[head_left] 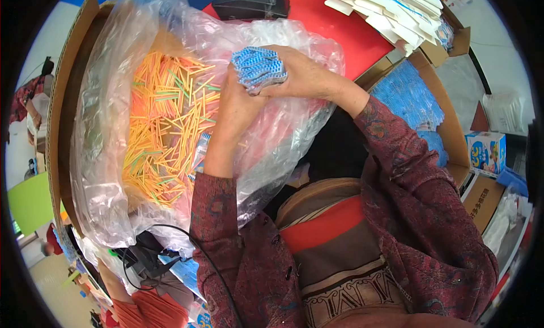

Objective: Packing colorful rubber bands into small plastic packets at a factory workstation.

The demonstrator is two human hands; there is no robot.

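Observation:
Both my hands are wrapped round a bundle of thin blue-and-white patterned packets (259, 68), whose ends stick up between them. My left hand (231, 107) grips the bundle's left side, and my right hand (303, 73) closes on it from the right. The bundle is above a clear plastic bag (105, 164) that lines an open carton (58, 107). Inside the bag, left of my left forearm, lies a heap of thin yellow, orange, pink and green sticks (164, 124). A small blue-and-white packet (200, 149) lies beside that forearm.
A black tape dispenser (252, 6) stands on the red tabletop (326, 25). White folded cartons (391, 13) are stacked at the far right. Another carton holds blue patterned packets (408, 96). A black cable (212, 260) crosses my left sleeve. Another person's orange sleeve (150, 311) shows lower left.

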